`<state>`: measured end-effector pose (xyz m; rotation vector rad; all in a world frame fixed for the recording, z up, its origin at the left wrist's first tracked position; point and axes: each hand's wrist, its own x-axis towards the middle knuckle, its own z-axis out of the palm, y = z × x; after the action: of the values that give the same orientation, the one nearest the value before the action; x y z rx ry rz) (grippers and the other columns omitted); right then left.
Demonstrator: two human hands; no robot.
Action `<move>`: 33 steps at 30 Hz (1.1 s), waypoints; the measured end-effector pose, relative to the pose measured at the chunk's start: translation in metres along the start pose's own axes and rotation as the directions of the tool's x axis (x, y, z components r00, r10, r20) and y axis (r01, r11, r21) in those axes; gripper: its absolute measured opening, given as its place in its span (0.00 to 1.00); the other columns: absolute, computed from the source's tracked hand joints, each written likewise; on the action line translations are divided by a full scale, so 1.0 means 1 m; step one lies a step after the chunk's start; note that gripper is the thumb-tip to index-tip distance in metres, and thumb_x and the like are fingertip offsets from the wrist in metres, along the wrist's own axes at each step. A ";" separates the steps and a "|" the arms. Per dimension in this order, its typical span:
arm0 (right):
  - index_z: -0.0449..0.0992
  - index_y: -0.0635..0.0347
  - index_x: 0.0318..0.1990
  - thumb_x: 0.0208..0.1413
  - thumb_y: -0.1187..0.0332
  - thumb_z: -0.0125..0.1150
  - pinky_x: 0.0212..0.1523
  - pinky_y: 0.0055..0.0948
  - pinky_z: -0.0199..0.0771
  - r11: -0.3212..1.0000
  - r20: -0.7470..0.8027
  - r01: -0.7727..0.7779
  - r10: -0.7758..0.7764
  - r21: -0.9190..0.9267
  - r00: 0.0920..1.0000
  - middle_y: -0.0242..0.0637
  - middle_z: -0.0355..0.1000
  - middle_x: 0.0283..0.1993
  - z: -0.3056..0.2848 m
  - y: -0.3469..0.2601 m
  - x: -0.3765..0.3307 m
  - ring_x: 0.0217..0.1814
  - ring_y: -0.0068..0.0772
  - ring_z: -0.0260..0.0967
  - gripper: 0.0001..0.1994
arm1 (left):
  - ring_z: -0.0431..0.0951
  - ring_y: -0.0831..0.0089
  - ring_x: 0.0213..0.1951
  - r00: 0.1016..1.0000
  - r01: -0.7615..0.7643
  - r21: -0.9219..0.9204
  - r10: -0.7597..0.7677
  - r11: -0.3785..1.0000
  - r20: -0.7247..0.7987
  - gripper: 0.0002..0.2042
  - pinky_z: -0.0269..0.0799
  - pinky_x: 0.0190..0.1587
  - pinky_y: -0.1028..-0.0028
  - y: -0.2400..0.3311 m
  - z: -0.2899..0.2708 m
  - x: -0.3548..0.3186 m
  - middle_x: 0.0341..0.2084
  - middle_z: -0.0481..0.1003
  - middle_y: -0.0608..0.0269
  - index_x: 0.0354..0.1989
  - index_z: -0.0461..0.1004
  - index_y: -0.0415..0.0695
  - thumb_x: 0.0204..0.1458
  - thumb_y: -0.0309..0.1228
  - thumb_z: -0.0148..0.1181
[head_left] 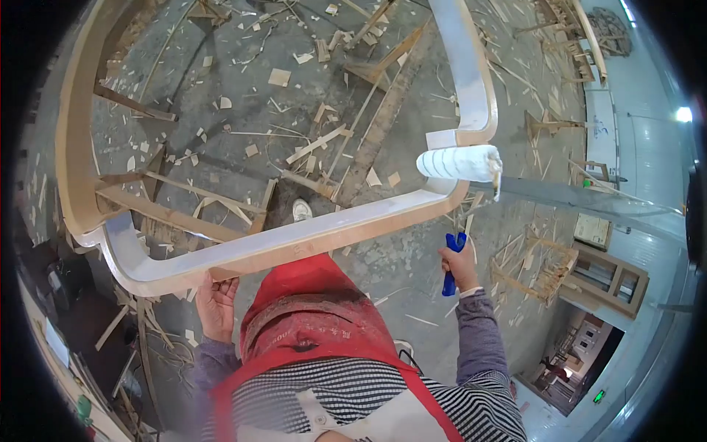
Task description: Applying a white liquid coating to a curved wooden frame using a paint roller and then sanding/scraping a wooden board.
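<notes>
A large bent wooden frame (324, 237) with rounded corners and a white-coated inner face spans the view in front of me. My left hand (216, 303) grips its near edge at the left, the fingertips partly hidden by the wood. In my right hand (462, 267) is the blue handle of a paint roller (458, 163), held right of the frame. Its white, striped sleeve is at the frame's right corner, overlapping it in view; whether it touches the surface I cannot tell.
Wooden trestles (184, 210) stand under and behind the frame. Scraps and strips of wood (317, 144) litter the concrete floor. At the right are a slatted wooden rack (534, 265), a panelled wooden piece (607, 278) and a doorway (571, 361). Dark equipment (66, 280) stands at the left.
</notes>
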<state>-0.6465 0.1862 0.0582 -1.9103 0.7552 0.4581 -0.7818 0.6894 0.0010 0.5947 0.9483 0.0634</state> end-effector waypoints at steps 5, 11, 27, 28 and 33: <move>0.64 0.58 0.26 0.45 0.76 0.61 0.13 0.24 0.58 0.978 0.062 -0.125 0.137 -0.169 0.989 0.29 0.61 0.15 0.008 0.018 0.004 0.11 0.21 0.58 0.09 | 0.76 0.64 0.49 0.995 0.016 0.030 -0.013 0.999 -0.099 0.17 0.75 0.51 0.64 0.003 0.000 0.000 0.48 0.73 0.55 0.55 0.65 0.40 0.61 0.37 0.51; 0.66 0.60 0.27 0.44 0.75 0.61 0.13 0.26 0.58 0.940 0.221 -0.335 0.340 -0.060 0.914 0.29 0.63 0.15 0.042 0.012 -0.047 0.12 0.23 0.60 0.08 | 0.74 0.63 0.51 0.996 -0.008 0.083 0.015 0.996 -0.084 0.16 0.72 0.54 0.64 0.000 0.010 0.007 0.49 0.73 0.55 0.54 0.66 0.39 0.63 0.37 0.48; 0.62 0.58 0.36 0.46 0.80 0.60 0.14 0.22 0.60 0.979 0.300 -0.188 0.156 0.082 0.941 0.30 0.61 0.19 0.146 -0.063 -0.115 0.13 0.22 0.59 0.13 | 0.79 0.59 0.34 0.886 -0.363 0.931 -0.300 0.025 0.353 0.12 0.74 0.37 0.67 0.162 0.050 0.046 0.32 0.78 0.52 0.44 0.76 0.41 0.59 0.32 0.50; 0.62 0.58 0.35 0.46 0.81 0.58 0.14 0.22 0.59 0.977 0.338 -0.187 0.143 0.099 0.930 0.30 0.61 0.19 0.162 -0.066 -0.125 0.13 0.23 0.58 0.13 | 0.78 0.55 0.33 0.784 -0.620 0.768 -0.171 -0.163 0.596 0.11 0.74 0.37 0.65 0.169 0.046 0.071 0.31 0.78 0.51 0.44 0.76 0.41 0.57 0.31 0.50; 0.62 0.61 0.39 0.47 0.80 0.62 0.15 0.20 0.59 0.964 0.346 -0.203 0.134 0.173 0.929 0.31 0.64 0.21 0.238 -0.073 -0.197 0.14 0.20 0.59 0.15 | 0.79 0.51 0.37 0.870 -0.492 0.612 -0.352 -0.619 0.344 0.13 0.75 0.39 0.57 0.155 0.003 0.166 0.33 0.78 0.48 0.41 0.78 0.42 0.49 0.29 0.52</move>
<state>-0.7388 0.4827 0.1221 -1.5286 0.7150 0.7588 -0.6494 0.8689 -0.0432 2.6014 -0.0991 -1.0755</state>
